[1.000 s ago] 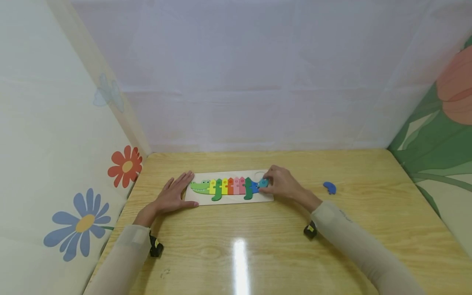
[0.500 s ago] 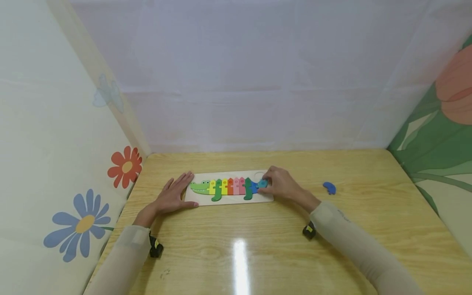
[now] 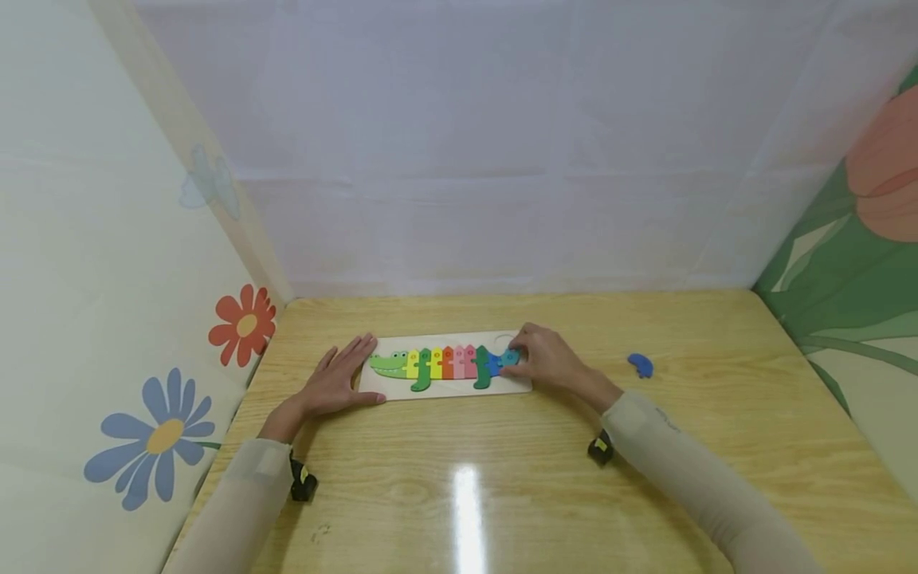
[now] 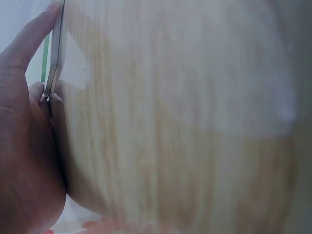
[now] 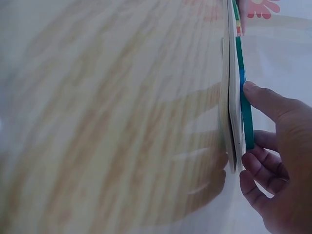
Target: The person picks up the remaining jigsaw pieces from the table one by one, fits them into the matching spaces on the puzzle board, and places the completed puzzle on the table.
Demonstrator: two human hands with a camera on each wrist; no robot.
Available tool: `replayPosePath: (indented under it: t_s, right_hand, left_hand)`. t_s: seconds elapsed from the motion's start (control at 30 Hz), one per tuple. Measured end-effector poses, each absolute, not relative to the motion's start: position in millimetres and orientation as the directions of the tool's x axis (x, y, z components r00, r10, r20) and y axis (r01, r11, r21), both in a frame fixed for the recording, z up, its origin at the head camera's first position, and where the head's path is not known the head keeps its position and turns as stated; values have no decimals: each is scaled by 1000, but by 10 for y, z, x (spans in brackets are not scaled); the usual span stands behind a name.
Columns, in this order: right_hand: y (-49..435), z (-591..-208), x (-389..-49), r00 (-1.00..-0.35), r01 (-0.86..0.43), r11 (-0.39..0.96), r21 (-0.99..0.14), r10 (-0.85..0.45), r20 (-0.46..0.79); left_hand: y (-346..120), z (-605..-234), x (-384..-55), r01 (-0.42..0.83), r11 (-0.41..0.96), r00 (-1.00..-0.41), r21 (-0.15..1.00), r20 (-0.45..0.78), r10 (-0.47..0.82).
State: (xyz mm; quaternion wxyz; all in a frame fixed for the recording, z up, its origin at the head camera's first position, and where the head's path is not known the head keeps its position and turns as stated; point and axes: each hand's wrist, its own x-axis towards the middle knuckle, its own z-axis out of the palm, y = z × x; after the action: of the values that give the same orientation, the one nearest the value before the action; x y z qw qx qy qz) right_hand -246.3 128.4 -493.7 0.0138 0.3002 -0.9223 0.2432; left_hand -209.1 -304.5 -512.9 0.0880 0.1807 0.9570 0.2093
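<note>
A pale wooden puzzle board (image 3: pixel 448 391) lies on the table in the head view, bearing a crocodile of coloured pieces with its green head (image 3: pixel 390 363) at the left. My left hand (image 3: pixel 331 386) rests at the board's left end, fingers spread along the edge and thumb at the near corner. At the other end, my right hand (image 3: pixel 554 360) pinches the teal puzzle piece (image 3: pixel 511 357) between thumb and fingers, beside a blue piece (image 3: pixel 495 365). Seen edge-on in the right wrist view, the teal piece (image 5: pixel 247 122) stands proud of the board, thumb and fingertips against it.
A loose blue curved puzzle piece (image 3: pixel 641 366) lies on the wooden table (image 3: pixel 402 494), right of the board. Pale cloth walls (image 3: pixel 430 199) stand behind and at both sides, printed with flowers. Each wrist carries a small black camera (image 3: pixel 601 449).
The right hand has shifted very slightly left while keeping its pinch on the teal puzzle piece. The left hand and the board stay put.
</note>
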Motion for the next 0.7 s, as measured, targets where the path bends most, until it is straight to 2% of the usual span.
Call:
replayPosePath:
  t_s: [0.7]
  right_hand:
    - [1294, -4986, -2489, -813, -567, 707, -422, -563, 148]
  left_hand:
    - [-3036, -5098, -2086, 300, 852, -920, 428, -105, 377]
